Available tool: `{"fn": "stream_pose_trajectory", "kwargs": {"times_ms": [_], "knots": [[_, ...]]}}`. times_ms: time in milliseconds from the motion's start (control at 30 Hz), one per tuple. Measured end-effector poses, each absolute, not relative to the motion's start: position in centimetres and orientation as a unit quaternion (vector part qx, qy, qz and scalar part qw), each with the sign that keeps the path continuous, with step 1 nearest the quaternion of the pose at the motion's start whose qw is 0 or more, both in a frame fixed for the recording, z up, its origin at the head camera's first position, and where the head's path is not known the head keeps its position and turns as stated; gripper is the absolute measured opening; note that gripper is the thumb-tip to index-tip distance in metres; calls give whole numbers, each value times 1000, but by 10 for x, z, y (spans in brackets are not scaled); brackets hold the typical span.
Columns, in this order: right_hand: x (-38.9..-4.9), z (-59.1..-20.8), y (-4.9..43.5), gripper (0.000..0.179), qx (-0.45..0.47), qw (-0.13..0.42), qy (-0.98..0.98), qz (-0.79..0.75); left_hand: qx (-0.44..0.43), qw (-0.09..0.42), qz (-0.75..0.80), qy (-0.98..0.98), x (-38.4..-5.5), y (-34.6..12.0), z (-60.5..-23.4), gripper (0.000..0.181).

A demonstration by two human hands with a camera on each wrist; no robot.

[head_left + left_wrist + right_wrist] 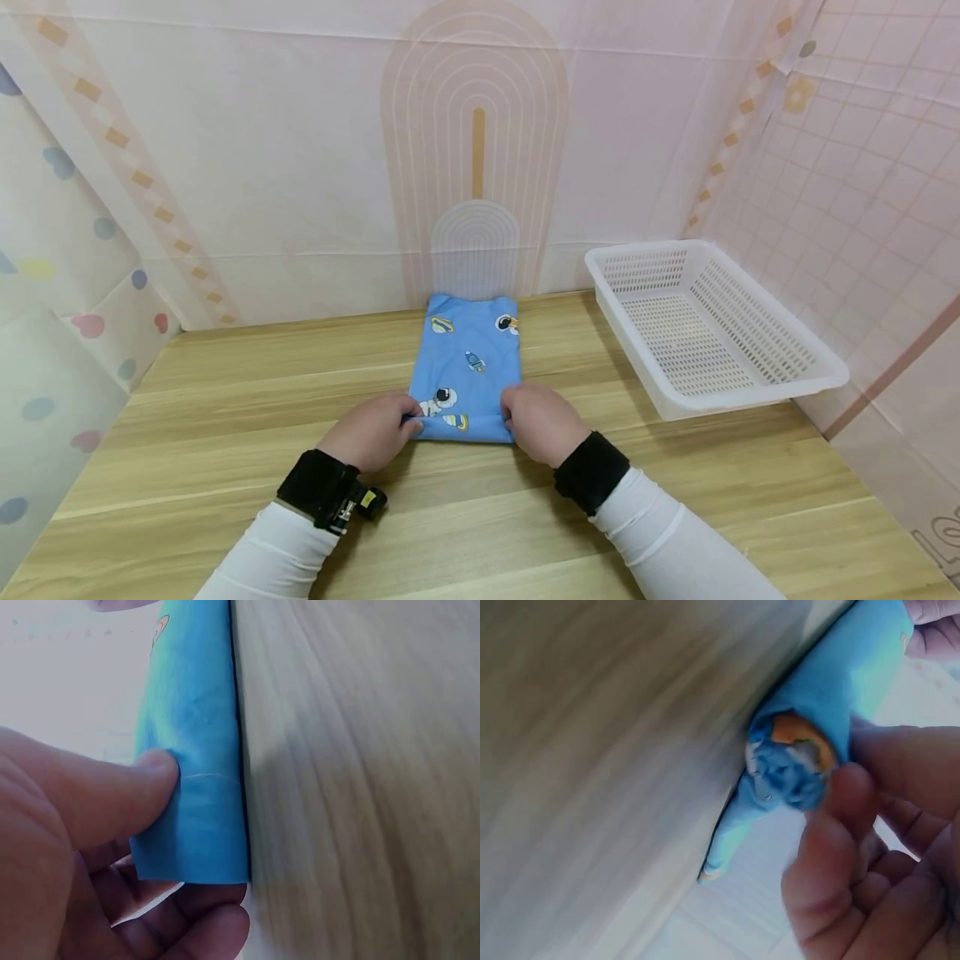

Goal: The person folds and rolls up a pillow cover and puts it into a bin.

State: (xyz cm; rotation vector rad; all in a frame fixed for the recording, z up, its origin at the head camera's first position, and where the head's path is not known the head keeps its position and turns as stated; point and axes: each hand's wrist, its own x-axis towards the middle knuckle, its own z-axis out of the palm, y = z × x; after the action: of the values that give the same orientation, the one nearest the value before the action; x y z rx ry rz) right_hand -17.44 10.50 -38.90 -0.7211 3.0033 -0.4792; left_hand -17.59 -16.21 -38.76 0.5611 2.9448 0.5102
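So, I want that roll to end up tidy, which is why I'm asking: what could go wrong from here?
The left hand and right hand each hold one end of the blue roll, so uneven pressure could skew it. If both hands let go, it may loosen, since no tie or clip shows. Its right end looks crumpled inside, so lumps could form.

Outlined letters "LO" (947, 533), cut off at the picture's edge, low on the right wall sheet (885, 208).
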Motion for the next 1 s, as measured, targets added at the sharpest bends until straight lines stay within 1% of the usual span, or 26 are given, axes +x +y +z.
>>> {"fn": "stream_pose_trajectory", "kwargs": {"times_ms": [100,267,333,433,533,800,900,1000], "knots": [[-174,-389,105,11,-256,-5,956,-142,184,47,168,967,-177,-162,-388,11],[-174,-388,105,17,-260,30,957,-126,179,48,178,966,-178,-162,-389,14],[-175,-388,104,14,-258,34,958,-123,179,45,181,966,-178,-162,-389,16],[-175,-389,104,7,-260,23,958,-120,183,40,180,966,-177,-161,-389,18],[-174,-390,104,5,-261,14,958,-117,187,36,177,966,-176,-162,-389,18],[-173,-391,104,4,-253,17,961,-107,180,36,199,963,-176,-163,-389,13],[-173,-390,104,5,-254,25,961,-109,182,24,205,961,-176,-161,-389,11],[-173,-391,104,6,-253,36,960,-115,186,9,200,962,-176,-159,-390,15]]}}
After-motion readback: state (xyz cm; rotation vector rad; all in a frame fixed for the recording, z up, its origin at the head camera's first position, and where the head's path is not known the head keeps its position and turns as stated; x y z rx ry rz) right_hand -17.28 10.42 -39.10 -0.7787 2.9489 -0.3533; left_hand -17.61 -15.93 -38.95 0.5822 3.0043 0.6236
